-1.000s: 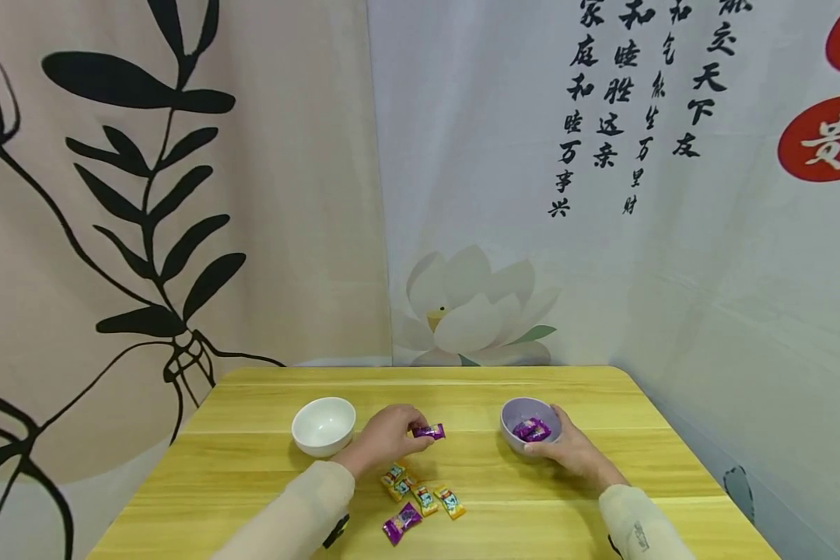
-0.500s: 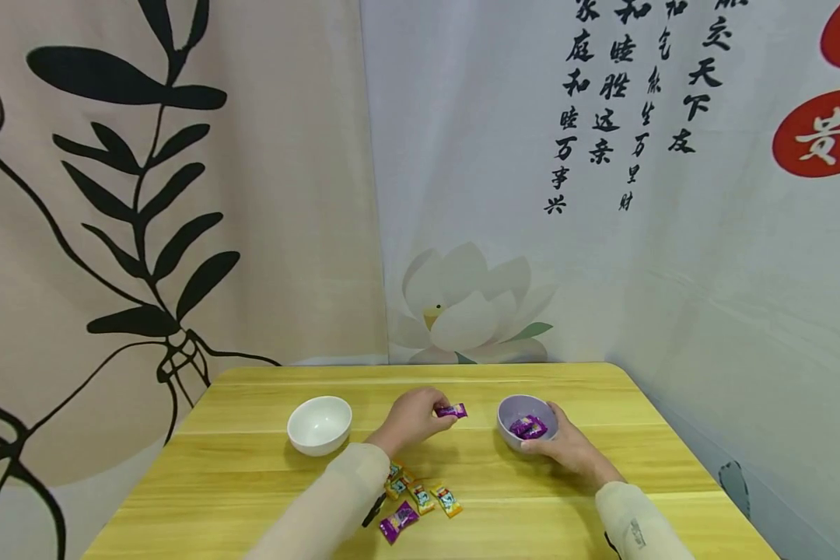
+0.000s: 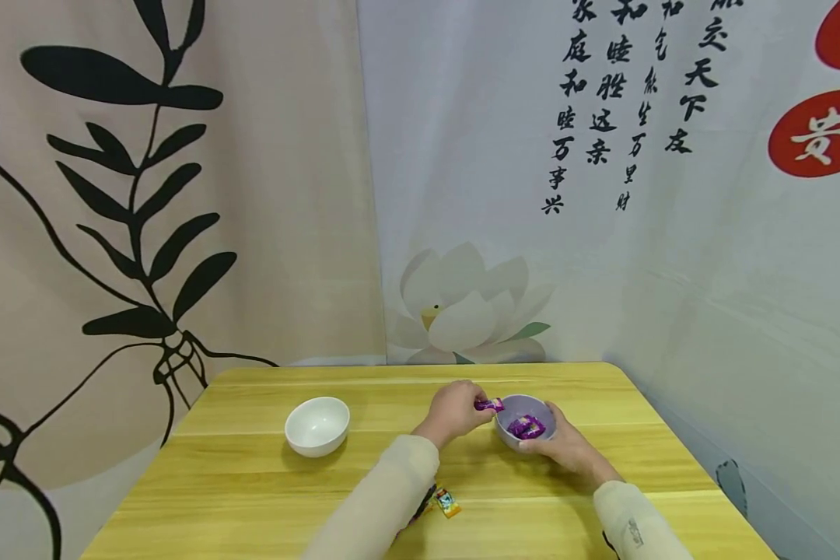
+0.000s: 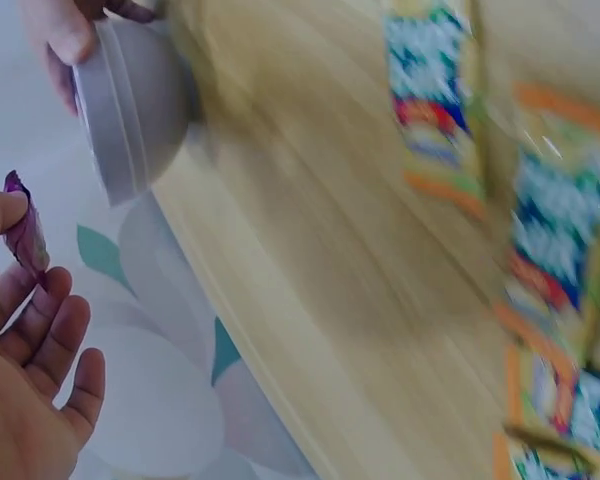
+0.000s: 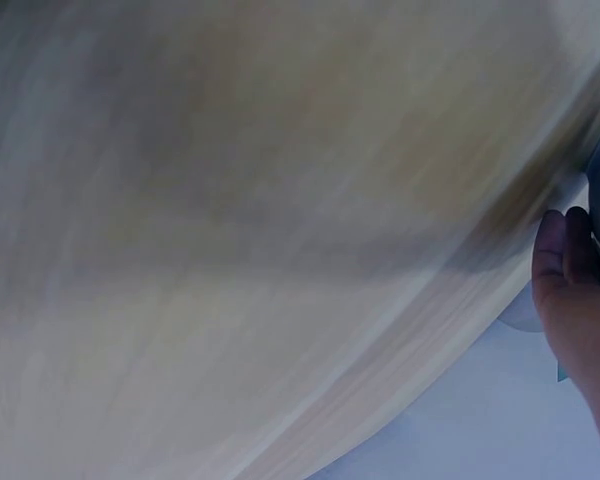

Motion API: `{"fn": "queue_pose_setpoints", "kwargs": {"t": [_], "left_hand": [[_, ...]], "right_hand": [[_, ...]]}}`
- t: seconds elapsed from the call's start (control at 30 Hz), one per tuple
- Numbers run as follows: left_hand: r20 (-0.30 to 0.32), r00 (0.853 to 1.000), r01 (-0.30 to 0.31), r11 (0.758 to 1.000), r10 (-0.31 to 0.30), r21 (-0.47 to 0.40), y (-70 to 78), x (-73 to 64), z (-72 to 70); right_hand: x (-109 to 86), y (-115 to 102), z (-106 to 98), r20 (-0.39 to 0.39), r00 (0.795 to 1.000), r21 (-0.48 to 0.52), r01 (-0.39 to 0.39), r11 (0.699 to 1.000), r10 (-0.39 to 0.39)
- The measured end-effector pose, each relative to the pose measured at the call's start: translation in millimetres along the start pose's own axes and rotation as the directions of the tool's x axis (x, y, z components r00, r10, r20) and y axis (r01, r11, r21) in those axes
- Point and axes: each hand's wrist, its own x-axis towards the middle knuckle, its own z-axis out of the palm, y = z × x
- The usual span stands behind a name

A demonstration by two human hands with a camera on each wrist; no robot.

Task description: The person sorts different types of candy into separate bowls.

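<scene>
My left hand (image 3: 456,411) pinches a purple-wrapped candy (image 3: 490,404) between thumb and fingers, right at the left rim of the lilac bowl (image 3: 505,445). In the left wrist view that candy (image 4: 24,228) sits apart from the bowl's wall (image 4: 140,110). My right hand (image 3: 567,447) grips the lilac bowl from its right side, thumb at the front. Inside the bowl lie purple-wrapped candies (image 3: 526,427). The right wrist view shows the right hand (image 5: 580,290) against the bowl's dark edge.
A white bowl (image 3: 317,428) stands at the left on the wooden table (image 3: 238,482). Yellow-wrapped candies (image 3: 448,502) lie at the front, partly hidden by the left sleeve (image 3: 385,490); several show in the left wrist view. A printed curtain (image 3: 308,194) hangs behind the table.
My left hand has carried the purple candy rightward and away from me, from above the loose candies to the lilac bowl. The right hand keeps its hold on the bowl.
</scene>
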Motion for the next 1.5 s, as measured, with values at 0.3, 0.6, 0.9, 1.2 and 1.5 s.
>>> {"fn": "queue_pose_setpoints", "kwargs": {"t": [0.3, 0.6, 0.9, 1.2, 1.5], "left_hand": [[0.002, 0.999, 0.050, 0.997, -0.051, 0.056, 18.2, 4.9, 12.9], [0.098, 0.994, 0.044, 0.999, -0.042, -0.015, 14.3, 0.1, 15.4], [0.098, 0.995, -0.025, 1.000, 0.027, -0.018, -15.6, -13.8, -0.1], [0.127, 0.992, -0.013, 0.996, 0.024, -0.085, -48.8, -32.0, -21.1], [0.103, 0.993, -0.054, 0.995, 0.063, -0.088, -76.4, -62.1, -40.4]], "right_hand": [[3.1, -3, 6, 0.010, 1.000, -0.014, 0.013, 1.000, -0.013], [3.1, -7, 10, 0.020, 1.000, -0.010, 0.022, 1.000, -0.022], [-0.4, -4, 5, 0.013, 1.000, -0.017, 0.017, 1.000, -0.017], [-0.5, -2, -1, 0.021, 1.000, 0.023, -0.009, 1.000, 0.009], [-1.4, -2, 0, 0.012, 1.000, -0.012, -0.017, 1.000, 0.017]]}}
